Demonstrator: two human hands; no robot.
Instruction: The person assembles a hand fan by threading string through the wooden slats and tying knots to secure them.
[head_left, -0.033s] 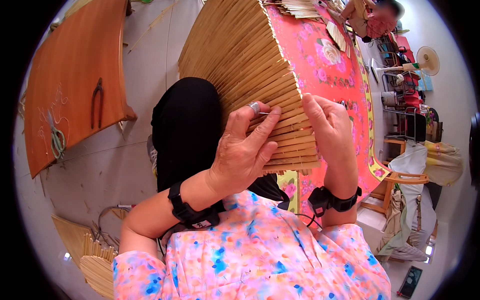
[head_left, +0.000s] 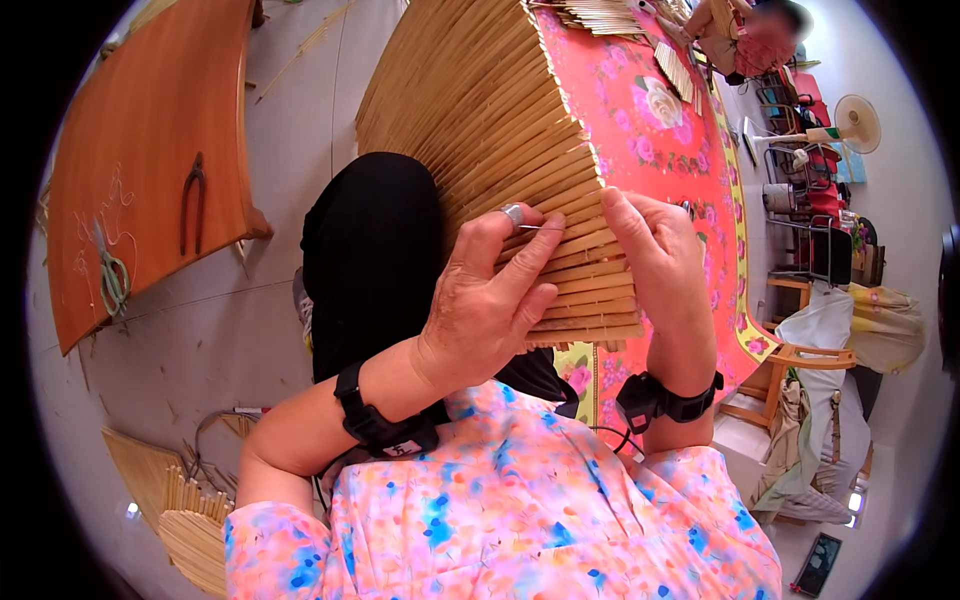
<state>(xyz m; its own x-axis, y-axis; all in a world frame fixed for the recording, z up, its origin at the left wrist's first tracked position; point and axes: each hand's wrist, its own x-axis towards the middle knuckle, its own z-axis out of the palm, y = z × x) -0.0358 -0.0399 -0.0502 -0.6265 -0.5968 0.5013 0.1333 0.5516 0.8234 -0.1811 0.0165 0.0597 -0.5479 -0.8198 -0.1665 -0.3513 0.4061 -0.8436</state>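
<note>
A mat of straw-coloured reed-like strips (head_left: 490,110) leans over my lap, its right edge lined with pale stitching. My left hand (head_left: 490,285) rests on the strips near the mat's lower end, fingers bent. It has a silver thimble ring (head_left: 513,214) on one finger, and a thin needle (head_left: 538,227) runs from the ring to a neighbouring fingertip. At the stitched edge my right hand (head_left: 660,240) pinches the mat, thumb on top; its other fingers are mostly hidden behind.
At left an orange-brown wooden table (head_left: 140,130) holds pliers (head_left: 192,203), green-handled scissors (head_left: 112,275) and loose thread. A red flowered cloth (head_left: 680,160) covers a surface on the right. Behind it are a fan (head_left: 857,123) and a person (head_left: 760,40). Bundled strips (head_left: 193,545) lie lower left.
</note>
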